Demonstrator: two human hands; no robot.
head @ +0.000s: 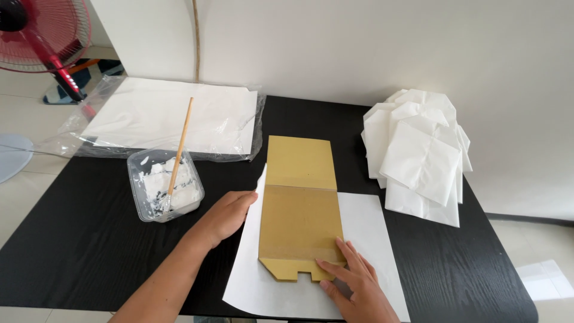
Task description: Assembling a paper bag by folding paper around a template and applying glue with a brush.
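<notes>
A brown cardboard template (299, 209) lies on a white paper sheet (365, 239) near the table's front edge. My left hand (224, 216) rests flat at the sheet's left edge, where the paper curls upward beside the cardboard. My right hand (353, 284) presses its fingers on the cardboard's lower right corner. Neither hand grips anything. A clear plastic tub (164, 186) of white paste with a wooden-handled brush (179, 149) standing in it sits just left of my left hand.
The black table (72, 239) holds a stack of white sheets in clear plastic wrap (167, 116) at the back left and a pile of folded white paper bags (418, 155) at the right. A red fan (42, 30) stands on the floor at the far left.
</notes>
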